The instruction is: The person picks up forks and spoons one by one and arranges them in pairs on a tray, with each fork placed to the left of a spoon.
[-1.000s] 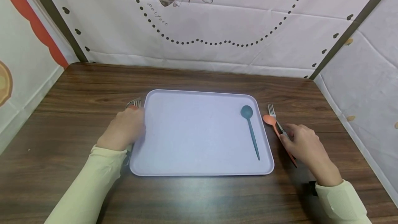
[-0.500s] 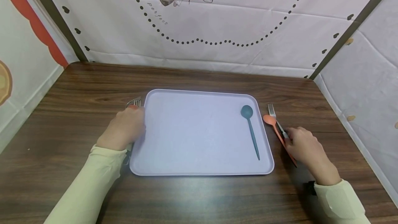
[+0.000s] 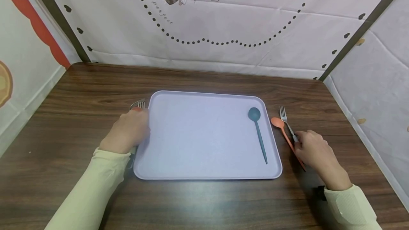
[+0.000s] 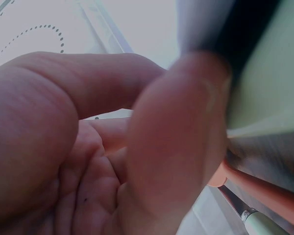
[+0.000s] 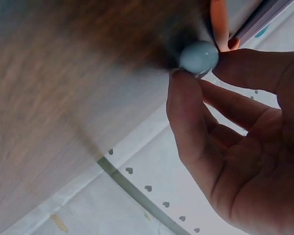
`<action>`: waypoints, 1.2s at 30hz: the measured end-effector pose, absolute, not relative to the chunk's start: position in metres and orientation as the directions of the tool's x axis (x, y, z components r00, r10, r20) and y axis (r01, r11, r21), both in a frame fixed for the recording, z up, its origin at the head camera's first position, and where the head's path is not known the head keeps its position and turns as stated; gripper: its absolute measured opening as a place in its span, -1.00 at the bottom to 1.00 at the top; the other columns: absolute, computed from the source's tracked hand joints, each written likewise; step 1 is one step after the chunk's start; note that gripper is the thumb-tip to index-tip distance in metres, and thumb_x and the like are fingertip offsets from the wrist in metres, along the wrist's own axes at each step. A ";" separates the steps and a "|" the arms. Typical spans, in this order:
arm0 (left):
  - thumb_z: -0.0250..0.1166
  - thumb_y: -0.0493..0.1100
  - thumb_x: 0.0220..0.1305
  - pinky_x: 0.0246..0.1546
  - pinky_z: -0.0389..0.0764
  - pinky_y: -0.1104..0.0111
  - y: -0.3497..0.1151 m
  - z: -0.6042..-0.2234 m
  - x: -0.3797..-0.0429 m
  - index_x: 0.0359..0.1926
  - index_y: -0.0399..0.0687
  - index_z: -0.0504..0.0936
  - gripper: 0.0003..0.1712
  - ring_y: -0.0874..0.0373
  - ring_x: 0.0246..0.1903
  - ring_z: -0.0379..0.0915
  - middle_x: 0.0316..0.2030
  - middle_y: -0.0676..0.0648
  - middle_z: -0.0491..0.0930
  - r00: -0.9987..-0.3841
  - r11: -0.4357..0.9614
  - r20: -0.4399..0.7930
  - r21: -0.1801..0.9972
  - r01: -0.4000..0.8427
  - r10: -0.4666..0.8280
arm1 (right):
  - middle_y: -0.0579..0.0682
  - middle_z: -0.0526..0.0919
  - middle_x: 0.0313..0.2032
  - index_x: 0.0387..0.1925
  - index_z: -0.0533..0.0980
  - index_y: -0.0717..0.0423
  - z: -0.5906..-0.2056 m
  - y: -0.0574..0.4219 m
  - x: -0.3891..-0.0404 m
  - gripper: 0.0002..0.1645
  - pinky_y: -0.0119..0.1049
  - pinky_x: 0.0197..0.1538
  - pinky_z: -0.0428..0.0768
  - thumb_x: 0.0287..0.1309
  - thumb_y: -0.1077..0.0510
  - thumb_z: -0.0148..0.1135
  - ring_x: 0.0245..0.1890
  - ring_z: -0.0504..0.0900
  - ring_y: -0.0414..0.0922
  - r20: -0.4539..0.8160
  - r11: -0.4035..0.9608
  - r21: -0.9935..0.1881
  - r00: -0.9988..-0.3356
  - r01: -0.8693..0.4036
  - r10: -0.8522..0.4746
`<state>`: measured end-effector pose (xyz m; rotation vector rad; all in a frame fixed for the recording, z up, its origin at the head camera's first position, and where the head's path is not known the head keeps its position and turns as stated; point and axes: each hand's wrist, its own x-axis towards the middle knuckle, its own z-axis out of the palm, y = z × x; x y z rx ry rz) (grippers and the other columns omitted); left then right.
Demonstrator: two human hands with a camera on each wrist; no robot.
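My right hand [image 3: 314, 148] pinches the end of a fork's handle between thumb and finger, right of the tray. That fork [image 3: 283, 114] has metal tines and a pale handle, whose rounded end [image 5: 199, 57] faces the right wrist view. Just left of it lies an orange spoon [image 3: 277, 122]. My left hand [image 3: 127, 130] is curled at the tray's left edge, above more cutlery. Fork tines [image 3: 141, 104] show beyond its knuckles. In the left wrist view, an orange handle [image 4: 269, 193] and a pale green handle [image 4: 262, 226] lie below; whether the fingertips grip anything is hidden.
A pale lavender tray [image 3: 204, 137] lies mid-table, with a teal spoon [image 3: 254, 114] on its right side. The brown wooden table [image 3: 204, 201] is bounded by printed cloth walls [image 3: 243, 20] at the back and both sides.
My right hand has closed its fingertips on the fork's handle. The fork has shifted slightly right, away from the orange spoon. The left hand has stayed in place.
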<state>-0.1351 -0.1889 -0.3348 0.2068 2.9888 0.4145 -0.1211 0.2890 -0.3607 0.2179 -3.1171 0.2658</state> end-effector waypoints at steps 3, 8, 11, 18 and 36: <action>-0.09 -0.37 0.14 -0.68 0.43 0.13 -0.189 -0.334 -0.135 -0.32 -0.35 0.44 -0.82 -0.10 -0.57 0.34 -0.44 -0.25 0.39 -0.984 0.953 -0.102 0.279 0.114 0.148 | 0.27 0.53 -0.38 -0.14 0.52 0.37 -0.360 0.289 -0.121 -0.63 0.10 -0.53 0.46 -0.04 0.31 0.03 -0.49 0.45 0.08 0.036 0.974 -0.173 -0.989 -0.145 -0.140; -0.11 -0.37 0.15 -0.67 0.44 0.11 -0.189 -0.334 -0.136 -0.32 -0.34 0.44 -0.81 -0.11 -0.55 0.35 -0.41 -0.26 0.40 -0.984 0.952 -0.101 0.284 0.110 0.144 | 0.29 0.53 -0.36 -0.12 0.52 0.38 -0.361 0.288 -0.120 -0.61 0.13 -0.53 0.46 -0.03 0.30 0.04 -0.47 0.47 0.12 0.064 0.972 -0.180 -0.988 -0.151 -0.142; -0.12 -0.37 0.14 -0.65 0.44 0.09 -0.189 -0.335 -0.136 -0.32 -0.33 0.45 -0.80 -0.12 -0.54 0.35 -0.38 -0.26 0.41 -0.985 0.952 -0.098 0.286 0.109 0.142 | 0.29 0.53 -0.36 -0.12 0.52 0.38 -0.361 0.287 -0.119 -0.62 0.15 -0.51 0.46 -0.03 0.29 0.06 -0.45 0.48 0.14 0.087 0.969 -0.184 -0.985 -0.162 -0.148; -0.10 -0.38 0.11 -0.65 0.44 0.08 -0.190 -0.336 -0.136 -0.35 -0.32 0.45 -0.81 -0.12 -0.55 0.35 -0.39 -0.26 0.42 -0.985 0.952 -0.093 0.282 0.116 0.147 | 0.27 0.54 -0.32 -0.12 0.53 0.36 -0.359 0.281 -0.117 -0.63 0.17 -0.46 0.48 -0.02 0.28 0.13 -0.41 0.50 0.14 0.121 0.963 -0.203 -0.980 -0.177 -0.155; -0.08 -0.38 0.12 -0.66 0.44 0.10 -0.191 -0.338 -0.136 -0.35 -0.31 0.45 -0.83 -0.11 -0.55 0.35 -0.38 -0.26 0.41 -0.985 0.952 -0.089 0.282 0.118 0.149 | 0.19 0.52 -0.38 -0.13 0.55 0.32 -0.353 0.262 -0.111 -0.67 -0.16 -0.68 0.36 0.02 0.26 0.16 -0.57 0.38 -0.05 0.140 0.960 -0.213 -0.978 -0.184 -0.156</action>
